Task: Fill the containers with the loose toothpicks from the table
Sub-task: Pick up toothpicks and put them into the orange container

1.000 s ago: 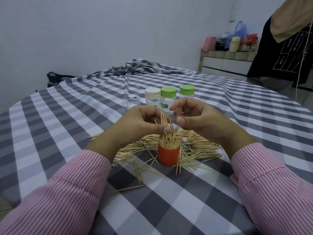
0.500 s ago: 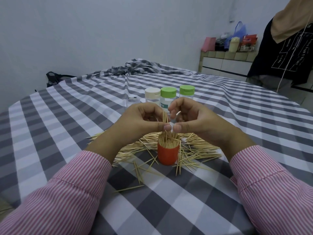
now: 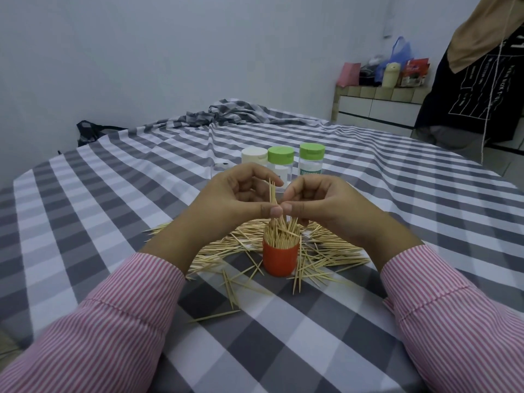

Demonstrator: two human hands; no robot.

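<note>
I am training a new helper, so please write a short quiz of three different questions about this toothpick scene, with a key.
1. True or false: the short orange plastic cup lies on its side.
2. Which lid colour appears twice among the capped clear bottles behind the hands: A white, B green, C red?
3. Fill in: the left hand and right hand pinch a small bundle of thin wooden toothpicks above the ____.

Key: 1 false, it stands upright; 2 B, green lids; 3 orange cup.

— Views on record?
— One: head-worn, wide-angle, looking forward and down across the checked table [image 3: 85, 222].
— Range?
— Close over both hands; far wall [image 3: 170, 52] at top. No second view to overlap.
</note>
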